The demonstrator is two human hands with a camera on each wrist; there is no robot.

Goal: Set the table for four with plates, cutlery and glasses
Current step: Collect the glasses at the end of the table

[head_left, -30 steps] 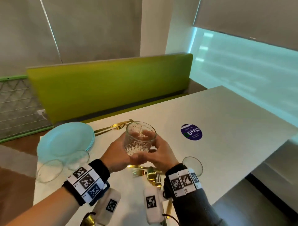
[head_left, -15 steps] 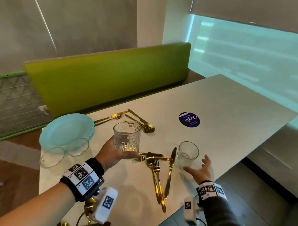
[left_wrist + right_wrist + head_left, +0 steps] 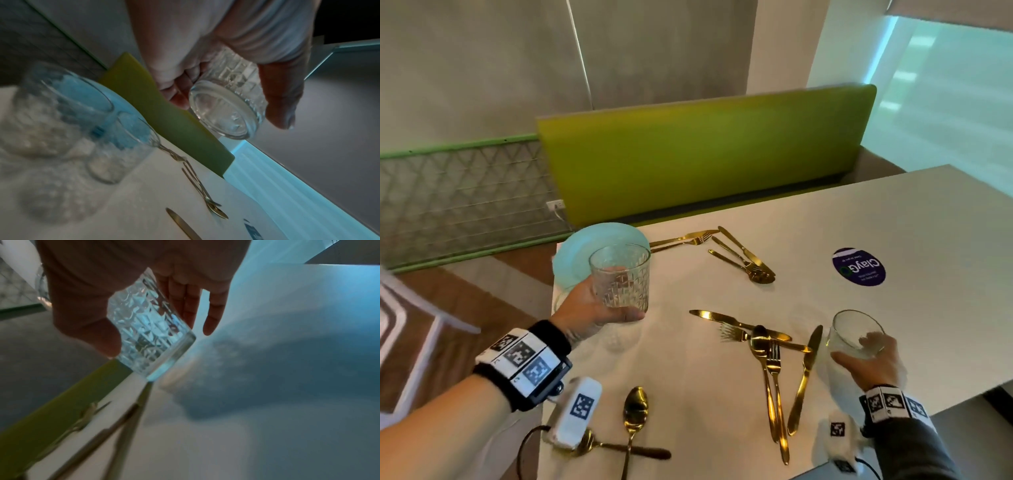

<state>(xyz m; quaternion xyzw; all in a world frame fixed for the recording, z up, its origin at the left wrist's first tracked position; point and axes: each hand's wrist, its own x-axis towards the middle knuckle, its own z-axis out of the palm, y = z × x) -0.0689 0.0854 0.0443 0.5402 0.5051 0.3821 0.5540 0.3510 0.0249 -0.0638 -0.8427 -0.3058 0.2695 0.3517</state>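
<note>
Pretty plain room honestly. Grey concrete-looking wall (image 3: 482, 68) at the back with a thin pale strip running down it at a slant, and a white column (image 3: 780, 44) next to that. Bright lime-green bench backrest (image 3: 705, 150) sits along the far edge of the white table (image 3: 911, 222), which has a round purple sticker (image 3: 859, 266) on it. Left of the bench there's a mesh panel with a green frame (image 3: 462, 192) and a wall socket (image 3: 555, 205). Wood-tone floor (image 3: 452, 298) below. Cool bluish daylight comes from the frosted window (image 3: 945, 85) on the right.
</note>
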